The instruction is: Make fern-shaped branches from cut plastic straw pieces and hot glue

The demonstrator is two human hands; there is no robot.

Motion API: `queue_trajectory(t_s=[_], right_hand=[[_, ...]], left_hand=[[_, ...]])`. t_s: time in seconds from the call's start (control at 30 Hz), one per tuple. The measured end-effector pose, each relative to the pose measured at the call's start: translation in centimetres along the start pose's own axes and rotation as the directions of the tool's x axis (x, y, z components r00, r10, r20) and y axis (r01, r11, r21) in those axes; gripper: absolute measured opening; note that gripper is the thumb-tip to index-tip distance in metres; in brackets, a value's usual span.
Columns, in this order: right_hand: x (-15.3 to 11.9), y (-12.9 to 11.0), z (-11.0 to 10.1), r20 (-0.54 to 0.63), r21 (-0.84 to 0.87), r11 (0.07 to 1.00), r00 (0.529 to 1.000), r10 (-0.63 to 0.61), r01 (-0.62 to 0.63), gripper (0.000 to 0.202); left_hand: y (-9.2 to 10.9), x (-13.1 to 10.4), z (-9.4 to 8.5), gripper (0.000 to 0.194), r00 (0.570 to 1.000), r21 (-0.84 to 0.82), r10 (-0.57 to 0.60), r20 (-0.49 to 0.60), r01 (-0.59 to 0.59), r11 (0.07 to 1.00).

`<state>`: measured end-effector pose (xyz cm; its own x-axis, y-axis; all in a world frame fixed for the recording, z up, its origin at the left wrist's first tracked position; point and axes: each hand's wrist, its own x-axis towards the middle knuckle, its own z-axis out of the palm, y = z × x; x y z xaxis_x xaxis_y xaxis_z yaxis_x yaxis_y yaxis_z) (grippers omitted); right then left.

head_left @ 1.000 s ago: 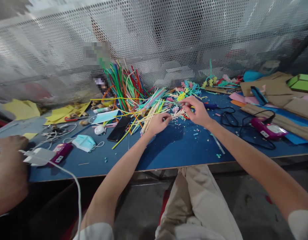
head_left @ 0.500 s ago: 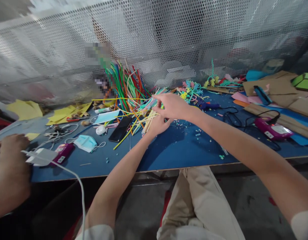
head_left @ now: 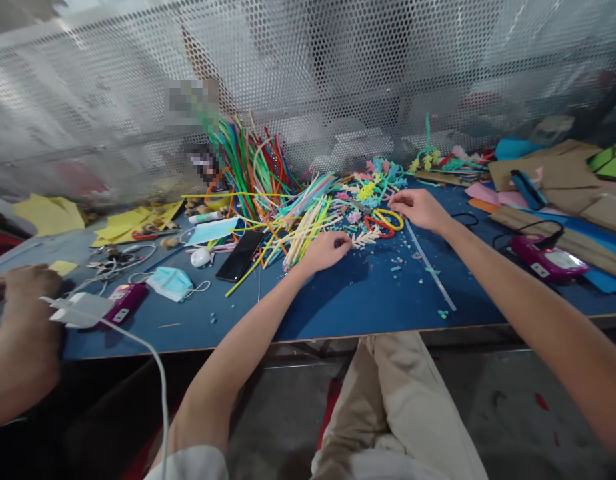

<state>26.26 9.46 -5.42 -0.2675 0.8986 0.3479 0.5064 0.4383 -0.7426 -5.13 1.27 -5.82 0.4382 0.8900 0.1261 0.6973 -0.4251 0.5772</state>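
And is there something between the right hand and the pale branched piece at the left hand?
Yes: the scissors, with red and yellow handle loops, lie between the right hand and the pale branched piece.

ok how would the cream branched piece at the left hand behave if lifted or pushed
The cream branched piece is probably light, being slender. It may hold its shape, since it juts fairly straight from the left hand. It seems unlikely to roll smoothly, given its spiky outline.
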Motion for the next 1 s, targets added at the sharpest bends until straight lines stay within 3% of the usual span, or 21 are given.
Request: queue_trajectory(t_s=[0.13, 0.23, 0.53, 0.73, 0.83, 1.0], right_hand=[[-1.2, 0.5, 1.1, -0.048, -0.023, 0.999, 0.998, -0.033, 0.032, 0.043], [-1.8, 0.6, 1.7, 0.006, -0.123, 0.986, 0.994, -0.111, 0.111, 0.037], [-2.5, 0.7, 0.7, 0.055, -0.154, 0.968, 0.98, -0.191, 0.197, 0.025], [-2.0, 0.3, 1.1, 0.138, -0.193, 0.893, 0.913, -0.385, 0.406, 0.012], [-1.8, -0.5, 1.6, 0.159, -0.196, 0.864, 0.885, -0.438, 0.464, 0.008], [-1.8, -1.9, 2.0, 0.237, -0.243, 0.816, 0.848, -0.474, 0.524, 0.012]], left_hand=[[0.0, -0.1, -0.2, 0.03, 1.0, 0.036, 0.01, -0.001, -0.01, 0.999], [0.1, -0.2, -0.5, 0.026, 0.999, 0.077, 0.017, 0.046, -0.02, 0.997], [0.5, -0.2, -0.5, 0.025, 0.994, 0.194, 0.039, 0.103, -0.059, 0.979], [0.5, -0.3, -0.5, 0.017, 0.994, 0.25, 0.053, 0.1, -0.076, 0.965], [0.5, -0.5, -0.8, 0.016, 0.997, 0.234, 0.054, 0.046, -0.063, 0.97], [0.0, -0.5, -1.8, 0.023, 0.985, 0.18, -0.005, -0.175, 0.037, 0.983]])
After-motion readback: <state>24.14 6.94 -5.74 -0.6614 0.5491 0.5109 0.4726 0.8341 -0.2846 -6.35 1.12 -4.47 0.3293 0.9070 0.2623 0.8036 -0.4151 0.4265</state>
